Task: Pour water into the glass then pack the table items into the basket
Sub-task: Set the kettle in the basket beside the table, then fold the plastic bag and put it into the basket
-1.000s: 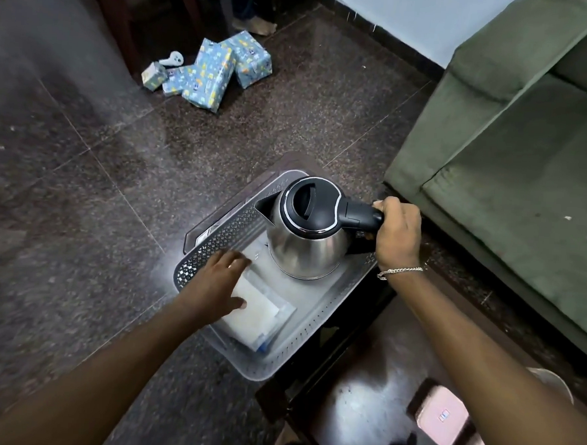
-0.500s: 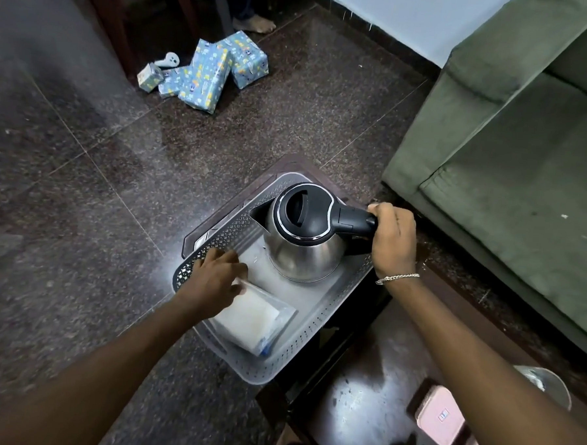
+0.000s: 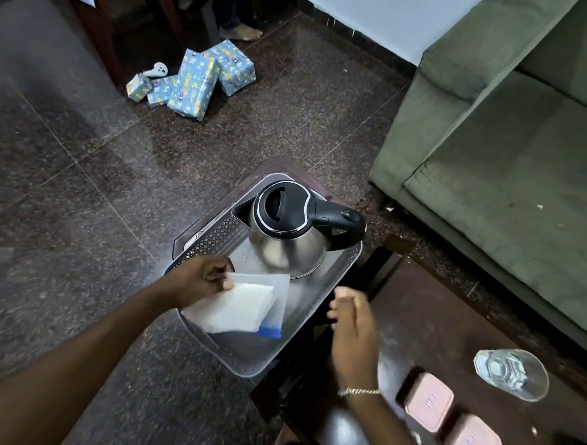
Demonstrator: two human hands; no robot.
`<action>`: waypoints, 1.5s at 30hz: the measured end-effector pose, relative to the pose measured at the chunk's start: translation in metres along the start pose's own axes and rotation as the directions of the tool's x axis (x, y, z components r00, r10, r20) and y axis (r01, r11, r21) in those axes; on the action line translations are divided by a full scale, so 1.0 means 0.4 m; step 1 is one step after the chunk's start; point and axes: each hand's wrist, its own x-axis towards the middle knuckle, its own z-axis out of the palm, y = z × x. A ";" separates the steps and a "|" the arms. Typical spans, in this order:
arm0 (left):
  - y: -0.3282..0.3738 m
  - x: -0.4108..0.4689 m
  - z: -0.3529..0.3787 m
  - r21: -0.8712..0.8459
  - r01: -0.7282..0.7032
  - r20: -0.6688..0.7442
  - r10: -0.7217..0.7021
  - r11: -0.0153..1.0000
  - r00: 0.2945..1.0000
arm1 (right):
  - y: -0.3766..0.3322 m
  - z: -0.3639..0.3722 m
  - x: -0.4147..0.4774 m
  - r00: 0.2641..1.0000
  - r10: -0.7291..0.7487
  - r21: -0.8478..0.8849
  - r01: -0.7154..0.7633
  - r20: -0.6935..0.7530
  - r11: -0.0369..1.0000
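A steel kettle [image 3: 289, 246] with a black lid and handle stands upright in the far half of the grey perforated basket [image 3: 338, 279]. My left hand [image 3: 202, 280] pinches the corner of a clear bag holding white tissues [image 3: 243, 306], which lies in the basket's near half. My right hand [image 3: 353, 324] hovers over the basket's right rim, fingers loosely curled, holding nothing. A glass with water [image 3: 512, 373] stands on the dark table [image 3: 426, 317] at the right.
Two pink square containers [image 3: 429, 401] [image 3: 472, 441] sit on the table near me. A green sofa [image 3: 513, 159] fills the right side. Wrapped blue gift boxes [image 3: 194, 81] lie on the dark floor beyond, near a wooden chair and a person's foot.
My right hand has let go of the kettle handle and drawn back toward me. The kettle now rests in the basket. My left hand has gripped the tissue bag's corner.
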 end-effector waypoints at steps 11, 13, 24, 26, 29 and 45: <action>0.170 -0.059 0.236 -0.529 0.103 0.077 -0.073 0.843 0.994 | -0.016 -0.045 -0.155 0.966 0.022 0.058 -0.038 0.257 0.998; 0.217 -0.056 0.301 -0.543 0.117 0.119 -0.061 0.831 0.991 | -0.023 -0.088 -0.149 0.984 0.020 0.024 -0.024 0.178 0.999; 0.492 0.018 0.640 -0.705 0.276 0.208 -0.181 0.654 0.961 | -0.007 -0.484 -0.130 0.958 0.013 -0.101 -0.044 -0.286 0.994; 0.526 0.028 0.675 -0.706 0.302 0.234 -0.192 0.640 0.953 | 0.003 -0.569 -0.138 0.938 -0.001 -0.143 -0.051 -0.347 0.988; 0.562 0.034 0.728 -0.654 0.278 0.273 -0.124 0.703 0.954 | 0.020 -0.677 -0.158 0.931 0.030 -0.116 -0.077 -0.363 0.990; 0.742 -0.034 0.999 -0.080 -0.289 -0.058 0.285 0.954 0.957 | 0.024 -0.941 -0.246 0.987 -0.007 0.175 0.036 -0.161 0.984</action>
